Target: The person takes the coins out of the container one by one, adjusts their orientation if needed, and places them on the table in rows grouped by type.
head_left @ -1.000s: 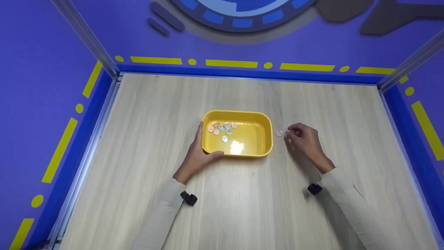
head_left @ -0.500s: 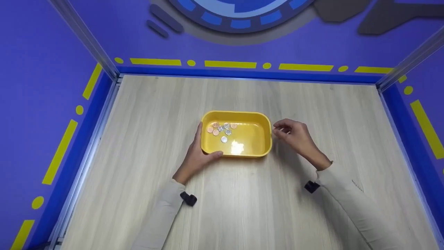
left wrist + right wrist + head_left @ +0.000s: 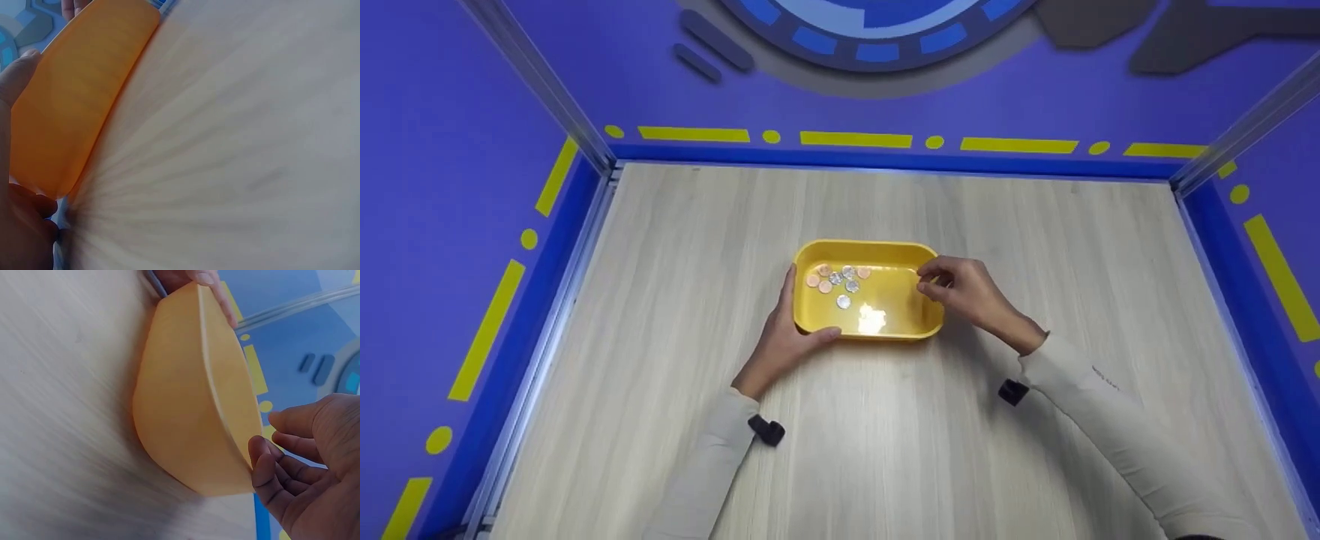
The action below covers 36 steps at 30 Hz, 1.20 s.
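Observation:
A yellow plastic bin (image 3: 885, 330) stands on the wooden table, with several copper and silver coins (image 3: 837, 279) lying in its left half. My left hand (image 3: 781, 341) holds the bin at its left end, thumb along the front rim and fingers against the side. Over the right end of the bin is my right hand (image 3: 967, 289), its thumb and fingertips brought together in a pinch above the inside. The coin between those fingertips is hidden now. In the right wrist view the curled fingers (image 3: 264, 467) are beside the bin's rim.
Blue side walls (image 3: 435, 225) and a blue back wall (image 3: 885, 161) with yellow marks enclose the table (image 3: 697, 240). A black wrist strap piece (image 3: 766, 430) hangs by the left sleeve, and another strap piece (image 3: 1013, 392) by the right.
My right hand has moved left from the table, where it pinched a silver coin beside a copper one, to over the bin's right end. My left hand stays on the bin.

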Each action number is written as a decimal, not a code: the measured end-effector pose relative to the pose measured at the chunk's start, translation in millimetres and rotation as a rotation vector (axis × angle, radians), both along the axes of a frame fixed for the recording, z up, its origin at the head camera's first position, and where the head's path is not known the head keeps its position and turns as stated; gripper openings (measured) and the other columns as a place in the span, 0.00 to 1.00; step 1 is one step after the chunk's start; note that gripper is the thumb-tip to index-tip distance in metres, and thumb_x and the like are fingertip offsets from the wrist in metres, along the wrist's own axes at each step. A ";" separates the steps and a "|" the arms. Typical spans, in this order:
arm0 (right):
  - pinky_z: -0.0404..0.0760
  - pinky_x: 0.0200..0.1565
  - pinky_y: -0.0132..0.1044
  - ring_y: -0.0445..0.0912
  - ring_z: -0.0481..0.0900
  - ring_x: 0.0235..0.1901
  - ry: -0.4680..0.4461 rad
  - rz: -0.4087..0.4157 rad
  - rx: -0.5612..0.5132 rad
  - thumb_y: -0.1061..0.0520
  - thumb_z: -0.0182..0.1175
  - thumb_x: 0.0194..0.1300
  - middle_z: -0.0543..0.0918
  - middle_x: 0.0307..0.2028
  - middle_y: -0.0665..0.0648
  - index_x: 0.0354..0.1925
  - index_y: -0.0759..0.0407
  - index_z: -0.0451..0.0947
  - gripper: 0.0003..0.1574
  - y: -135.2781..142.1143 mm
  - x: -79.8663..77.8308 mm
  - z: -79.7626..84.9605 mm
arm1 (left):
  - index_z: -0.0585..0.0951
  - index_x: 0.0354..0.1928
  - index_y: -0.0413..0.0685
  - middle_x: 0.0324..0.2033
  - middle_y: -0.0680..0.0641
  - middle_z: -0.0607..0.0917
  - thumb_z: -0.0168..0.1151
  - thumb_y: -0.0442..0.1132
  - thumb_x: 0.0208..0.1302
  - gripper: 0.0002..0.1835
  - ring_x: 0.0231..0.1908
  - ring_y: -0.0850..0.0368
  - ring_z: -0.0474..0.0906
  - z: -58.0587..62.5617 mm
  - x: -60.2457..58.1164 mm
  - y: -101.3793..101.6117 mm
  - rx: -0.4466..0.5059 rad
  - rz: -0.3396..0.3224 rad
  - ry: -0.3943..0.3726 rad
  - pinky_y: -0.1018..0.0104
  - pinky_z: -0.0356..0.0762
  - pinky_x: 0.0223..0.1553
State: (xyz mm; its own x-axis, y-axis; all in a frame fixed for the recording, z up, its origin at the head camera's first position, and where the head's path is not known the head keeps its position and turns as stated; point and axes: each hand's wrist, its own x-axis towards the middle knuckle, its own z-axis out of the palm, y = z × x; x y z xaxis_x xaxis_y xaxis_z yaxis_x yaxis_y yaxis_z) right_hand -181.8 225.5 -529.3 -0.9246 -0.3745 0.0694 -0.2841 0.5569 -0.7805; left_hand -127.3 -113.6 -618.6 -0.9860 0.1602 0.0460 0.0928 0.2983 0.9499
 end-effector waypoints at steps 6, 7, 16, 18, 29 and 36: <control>0.84 0.42 0.32 0.51 0.88 0.40 0.014 0.018 0.024 0.66 0.73 0.72 0.92 0.44 0.60 0.49 0.67 0.90 0.09 -15.6 -4.6 -0.5 | 0.39 0.91 0.52 0.86 0.44 0.60 0.87 0.60 0.57 0.76 0.75 0.50 0.71 -0.8 0.0 -1.0 -0.014 0.002 -0.005 0.49 0.65 0.77; 0.85 0.42 0.33 0.51 0.88 0.40 0.010 0.021 0.022 0.65 0.73 0.72 0.92 0.44 0.60 0.49 0.67 0.90 0.09 -17.7 -5.3 -0.6 | 0.40 0.91 0.52 0.86 0.44 0.61 0.87 0.60 0.57 0.76 0.74 0.50 0.71 -0.7 0.0 -1.0 -0.015 0.003 -0.004 0.50 0.65 0.77; 0.87 0.44 0.41 0.52 0.89 0.41 -0.013 0.086 0.021 0.65 0.72 0.73 0.91 0.44 0.61 0.51 0.70 0.89 0.11 -33.9 -13.0 -8.8 | 0.40 0.91 0.50 0.86 0.43 0.61 0.87 0.58 0.57 0.76 0.76 0.49 0.70 -0.5 -0.7 -0.6 -0.005 0.004 -0.003 0.49 0.65 0.78; 0.87 0.44 0.43 0.53 0.89 0.41 -0.021 0.094 0.023 0.65 0.72 0.73 0.91 0.44 0.61 0.51 0.70 0.89 0.11 -37.2 -15.6 -11.5 | 0.40 0.91 0.50 0.85 0.42 0.61 0.87 0.58 0.57 0.76 0.75 0.49 0.70 0.4 -0.5 -0.3 -0.010 0.006 -0.006 0.49 0.65 0.77; 0.86 0.50 0.51 0.55 0.87 0.44 -0.019 0.102 0.093 0.65 0.72 0.72 0.91 0.44 0.63 0.50 0.70 0.90 0.11 -57.5 -29.8 -20.4 | 0.39 0.91 0.50 0.85 0.41 0.61 0.86 0.58 0.57 0.75 0.76 0.49 0.70 1.3 -0.9 -0.1 -0.009 0.002 -0.013 0.50 0.63 0.78; 0.86 0.52 0.49 0.53 0.86 0.44 -0.025 0.073 0.129 0.65 0.72 0.71 0.91 0.43 0.61 0.49 0.68 0.91 0.10 -66.7 -34.8 -28.0 | 0.39 0.91 0.52 0.86 0.42 0.60 0.87 0.58 0.57 0.76 0.77 0.48 0.69 1.8 -0.2 -0.7 -0.016 -0.001 -0.009 0.50 0.62 0.79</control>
State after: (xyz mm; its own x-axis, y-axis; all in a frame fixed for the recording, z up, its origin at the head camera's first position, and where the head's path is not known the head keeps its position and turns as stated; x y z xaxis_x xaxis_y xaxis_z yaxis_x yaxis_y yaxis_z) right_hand -216.5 158.8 -557.3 -0.8956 -0.4448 -0.0062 -0.3089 0.6319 -0.7108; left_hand -127.5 -114.2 -616.7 -0.9862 0.1622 0.0341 0.0843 0.3135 0.9458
